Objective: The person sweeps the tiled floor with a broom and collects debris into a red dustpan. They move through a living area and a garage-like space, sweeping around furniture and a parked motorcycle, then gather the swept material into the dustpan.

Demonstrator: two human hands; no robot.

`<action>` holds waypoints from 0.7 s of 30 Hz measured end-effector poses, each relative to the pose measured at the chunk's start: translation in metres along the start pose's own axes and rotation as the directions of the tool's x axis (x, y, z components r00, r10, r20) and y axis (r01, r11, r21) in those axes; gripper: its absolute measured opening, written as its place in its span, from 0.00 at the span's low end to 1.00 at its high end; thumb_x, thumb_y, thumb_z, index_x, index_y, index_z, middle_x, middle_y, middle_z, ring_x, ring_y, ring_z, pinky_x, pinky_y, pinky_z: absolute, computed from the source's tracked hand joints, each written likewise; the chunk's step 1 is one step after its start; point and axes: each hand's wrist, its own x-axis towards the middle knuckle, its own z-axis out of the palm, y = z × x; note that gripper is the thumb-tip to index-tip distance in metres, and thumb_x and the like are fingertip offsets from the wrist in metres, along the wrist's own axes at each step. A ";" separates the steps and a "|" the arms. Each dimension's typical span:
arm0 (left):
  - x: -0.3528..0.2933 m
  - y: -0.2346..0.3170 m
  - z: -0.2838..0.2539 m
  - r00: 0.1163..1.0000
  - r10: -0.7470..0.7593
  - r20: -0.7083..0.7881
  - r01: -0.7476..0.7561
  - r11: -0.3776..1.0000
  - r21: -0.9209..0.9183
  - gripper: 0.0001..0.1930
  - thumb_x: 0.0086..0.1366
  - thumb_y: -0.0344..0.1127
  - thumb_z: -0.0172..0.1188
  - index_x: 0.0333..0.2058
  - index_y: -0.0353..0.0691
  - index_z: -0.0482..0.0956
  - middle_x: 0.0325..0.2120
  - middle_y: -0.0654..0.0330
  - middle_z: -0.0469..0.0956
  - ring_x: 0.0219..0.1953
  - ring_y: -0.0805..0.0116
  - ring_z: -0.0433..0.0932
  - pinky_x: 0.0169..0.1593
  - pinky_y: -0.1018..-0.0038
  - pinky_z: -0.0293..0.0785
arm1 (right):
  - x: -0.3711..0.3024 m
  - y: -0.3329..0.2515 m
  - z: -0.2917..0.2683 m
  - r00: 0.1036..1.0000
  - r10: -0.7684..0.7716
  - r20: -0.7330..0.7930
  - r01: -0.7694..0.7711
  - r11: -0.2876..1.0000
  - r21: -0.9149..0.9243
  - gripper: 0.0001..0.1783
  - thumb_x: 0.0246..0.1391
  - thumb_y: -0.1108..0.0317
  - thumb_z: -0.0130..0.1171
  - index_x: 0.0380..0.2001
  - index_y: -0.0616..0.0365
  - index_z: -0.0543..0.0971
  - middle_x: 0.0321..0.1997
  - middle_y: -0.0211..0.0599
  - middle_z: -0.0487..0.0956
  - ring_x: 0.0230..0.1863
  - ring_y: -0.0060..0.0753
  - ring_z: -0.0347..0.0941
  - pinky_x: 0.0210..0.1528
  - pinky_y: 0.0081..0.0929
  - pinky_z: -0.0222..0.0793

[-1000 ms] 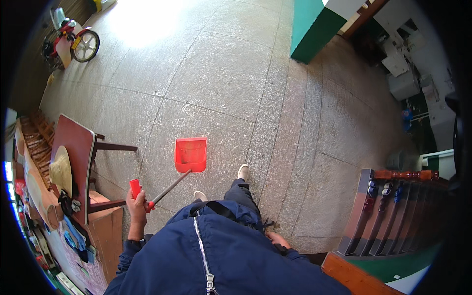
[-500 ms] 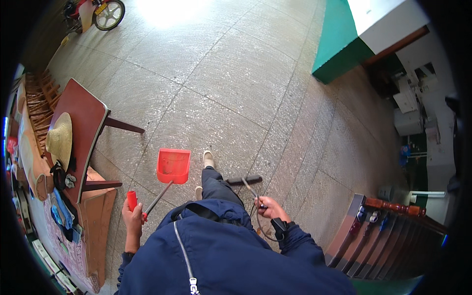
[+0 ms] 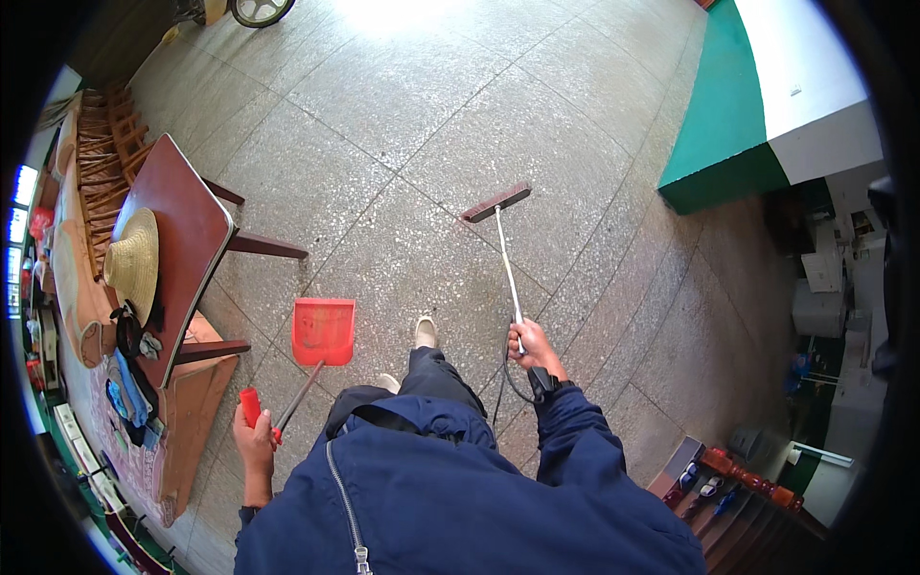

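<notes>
My left hand (image 3: 254, 442) is closed round the red grip of a long-handled dustpan (image 3: 324, 326). Its red pan hangs low over or rests on the floor, left of my feet; which of the two I cannot tell. In my right hand (image 3: 533, 345) is the pale handle of a push broom (image 3: 498, 202). The broom's dark reddish head lies out ahead on the floor, slightly to the right and tilted across my path. A dark cable loops down from near my right wrist, which wears a black band.
At left stands a dark red table (image 3: 182, 220) with a straw hat (image 3: 132, 265). Beside it are a wooden bench and folded clothes (image 3: 129, 393). A green and white pillar (image 3: 719, 163) rises at right, stairs with a wooden rail (image 3: 743, 472) lower right. A motorcycle wheel (image 3: 260, 8) shows far left.
My right hand has swung the broom head from beside my feet forward, well ahead over the floor. The left hand keeps hold of the dustpan. The view has shifted.
</notes>
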 end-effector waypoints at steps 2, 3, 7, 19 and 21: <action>0.010 0.006 0.008 1.000 -0.006 -0.014 0.006 1.000 -0.018 0.06 0.63 0.30 0.55 0.37 0.39 0.69 0.18 0.67 0.66 0.10 0.81 0.61 0.14 0.80 0.61 | -0.020 0.001 -0.011 0.998 -0.044 0.034 0.045 0.999 -0.007 0.04 0.60 0.71 0.48 0.38 0.48 0.68 0.19 0.23 0.65 0.13 0.19 0.59 0.11 0.22 0.52; 0.018 0.010 0.013 1.000 -0.002 -0.018 0.001 1.000 -0.032 0.06 0.63 0.30 0.55 0.37 0.39 0.69 0.18 0.67 0.66 0.10 0.81 0.61 0.14 0.80 0.61 | -0.032 0.001 -0.019 0.999 -0.042 0.030 0.042 0.999 0.007 0.05 0.60 0.71 0.48 0.39 0.48 0.68 0.19 0.23 0.65 0.13 0.19 0.59 0.11 0.22 0.52; 0.051 0.024 0.029 0.999 0.020 -0.028 -0.021 0.998 -0.051 0.05 0.63 0.30 0.55 0.36 0.39 0.69 0.17 0.67 0.65 0.10 0.80 0.61 0.13 0.81 0.60 | -0.105 0.010 -0.057 0.999 0.034 -0.009 -0.033 0.999 0.043 0.08 0.62 0.71 0.48 0.43 0.50 0.70 0.19 0.22 0.64 0.13 0.19 0.59 0.13 0.21 0.53; 0.109 0.065 0.079 0.993 0.108 0.054 -0.099 0.984 -0.147 0.08 0.64 0.31 0.54 0.41 0.37 0.70 0.18 0.68 0.66 0.11 0.82 0.62 0.14 0.82 0.60 | -0.140 -0.005 -0.091 0.850 0.503 -0.157 -0.476 0.860 0.183 0.10 0.62 0.68 0.49 0.25 0.50 0.65 0.16 0.20 0.65 0.13 0.14 0.58 0.14 0.17 0.49; 0.113 0.070 0.083 0.992 0.116 0.049 -0.106 0.981 -0.161 0.09 0.64 0.31 0.54 0.42 0.37 0.71 0.18 0.68 0.66 0.11 0.82 0.62 0.15 0.83 0.60 | -0.116 -0.005 -0.074 0.863 0.492 -0.116 -0.472 0.866 0.164 0.11 0.62 0.67 0.49 0.24 0.50 0.65 0.15 0.20 0.64 0.12 0.16 0.57 0.14 0.18 0.48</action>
